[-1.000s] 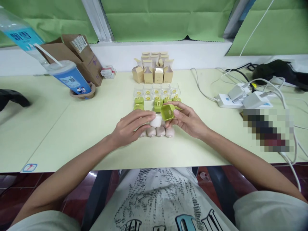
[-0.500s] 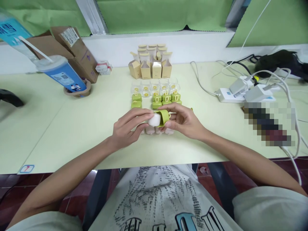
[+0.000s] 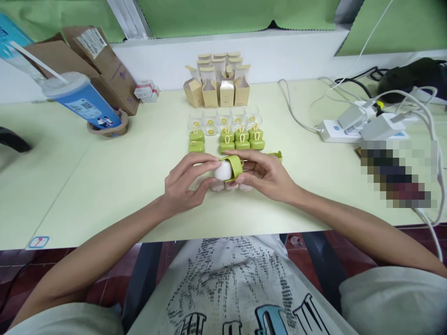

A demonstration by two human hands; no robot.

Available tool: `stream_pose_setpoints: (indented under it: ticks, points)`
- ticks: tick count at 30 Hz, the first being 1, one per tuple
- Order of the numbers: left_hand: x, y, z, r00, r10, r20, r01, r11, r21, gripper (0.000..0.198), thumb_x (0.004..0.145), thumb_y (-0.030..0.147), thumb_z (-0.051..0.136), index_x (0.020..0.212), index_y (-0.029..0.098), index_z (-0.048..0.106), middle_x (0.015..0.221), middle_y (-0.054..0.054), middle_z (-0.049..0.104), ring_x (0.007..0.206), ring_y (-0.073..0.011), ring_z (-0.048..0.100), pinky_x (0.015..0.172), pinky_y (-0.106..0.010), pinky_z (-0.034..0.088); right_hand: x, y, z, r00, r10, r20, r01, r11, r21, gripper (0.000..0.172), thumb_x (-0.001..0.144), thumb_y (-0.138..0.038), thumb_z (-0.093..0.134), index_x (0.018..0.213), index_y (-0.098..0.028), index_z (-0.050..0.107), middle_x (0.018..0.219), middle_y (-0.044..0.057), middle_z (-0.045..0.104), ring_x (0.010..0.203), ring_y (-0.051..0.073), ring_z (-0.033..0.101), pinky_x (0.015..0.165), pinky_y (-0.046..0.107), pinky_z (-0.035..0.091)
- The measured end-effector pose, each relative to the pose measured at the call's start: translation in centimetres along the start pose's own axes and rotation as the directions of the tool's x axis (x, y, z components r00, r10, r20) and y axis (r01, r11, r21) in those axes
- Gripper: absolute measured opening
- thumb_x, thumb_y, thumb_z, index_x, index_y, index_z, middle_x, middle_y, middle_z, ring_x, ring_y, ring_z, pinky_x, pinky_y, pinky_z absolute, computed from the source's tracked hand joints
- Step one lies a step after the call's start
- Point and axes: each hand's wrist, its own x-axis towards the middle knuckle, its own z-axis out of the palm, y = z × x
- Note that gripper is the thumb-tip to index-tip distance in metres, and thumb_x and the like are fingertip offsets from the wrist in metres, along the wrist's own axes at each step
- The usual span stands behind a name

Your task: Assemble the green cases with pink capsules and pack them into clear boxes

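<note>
Blue cup (image 3: 84, 102) stands toward the table's (image 3: 115, 186) far left edge. Midway along the near edge, I see my left hand (image 3: 186, 184) pinching a white case (image 3: 223, 171), half inside the green cover (image 3: 236, 165) that my right hand (image 3: 270, 176) grips. A power strip (image 3: 335, 133) lies far right.

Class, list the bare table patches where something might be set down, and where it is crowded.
Bare: the wide stretch between the blue cup and the left hand, to the near edge; a narrower strip between the right hand and the power strip. Crowded: the centre column, paper boxes through green cases, and the cables at right.
</note>
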Motion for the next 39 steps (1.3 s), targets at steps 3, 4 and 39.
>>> stream_pose_setpoints:
  ticks: [3, 4, 39]
  points:
    - [0.0, 0.2, -0.1, 0.993, -0.057, 0.107, 0.064, 0.996, -0.063, 0.038, 0.113, 0.049, 0.064, 0.151, 0.045, 0.062, 0.137, -0.008, 0.072, 0.128, -0.0291, 0.074, 0.102, -0.054, 0.072, 0.1, 0.1, 0.0, 0.999, -0.046, 0.028, 0.050, 0.987, -0.155, 0.064, 0.091, -0.045, 0.096, 0.151, -0.033, 0.075, 0.138, 0.009, 0.075, 0.114, 0.028, 0.078, 0.094, 0.048, 0.074]
    - [0.0, 0.3, -0.1, 0.984, -0.065, 0.165, 0.082, 0.992, -0.097, 0.036, 0.114, 0.049, 0.063, 0.149, 0.045, 0.064, 0.146, -0.009, 0.068, 0.139, -0.0300, 0.070, 0.105, -0.053, 0.072, 0.1, 0.3, 0.0, 0.996, -0.074, 0.040, 0.080, 0.978, -0.192, 0.064, 0.090, -0.044, 0.097, 0.149, -0.032, 0.075, 0.142, 0.010, 0.073, 0.122, 0.030, 0.075, 0.098, 0.050, 0.073]
    - [0.9, -0.3, 1.4, 0.976, 0.194, -0.103, -0.205, 0.974, -0.100, 0.035, 0.102, 0.047, 0.086, 0.123, 0.024, 0.071, 0.114, -0.006, 0.085, 0.097, -0.0174, 0.084, 0.082, -0.030, 0.072, 0.9, 2.1, -0.5, 0.644, -0.701, 0.307, 0.693, 0.364, -0.622, 0.014, 0.103, -0.023, 0.075, 0.112, -0.026, 0.065, 0.090, 0.000, 0.074, 0.079, 0.016, 0.074, 0.062, 0.026, 0.061]
